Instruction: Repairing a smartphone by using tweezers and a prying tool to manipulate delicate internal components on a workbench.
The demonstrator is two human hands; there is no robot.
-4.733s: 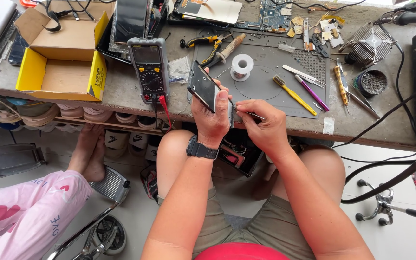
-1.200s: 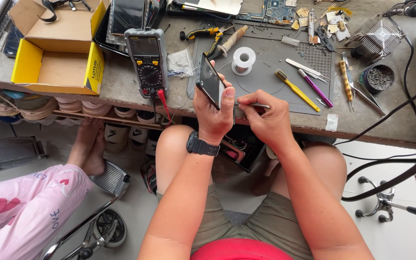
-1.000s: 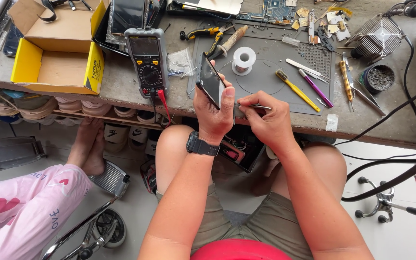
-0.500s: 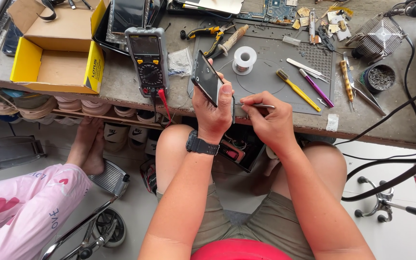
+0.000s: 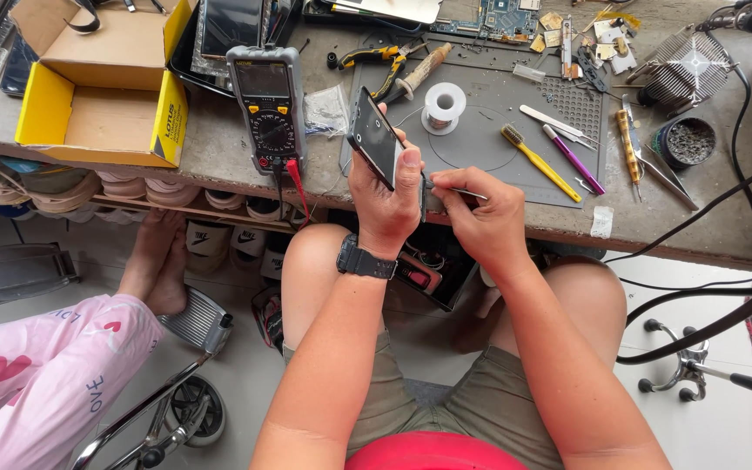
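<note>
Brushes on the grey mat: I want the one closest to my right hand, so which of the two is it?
The yellow brush. It lies left of the purple one, closer to the right hand, which grips a thin metal tool.

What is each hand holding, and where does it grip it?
The left hand grips a dark phone by its lower end, tilted up on edge. The right hand pinches a thin metal tool near its middle, tip at the phone's edge.
</note>
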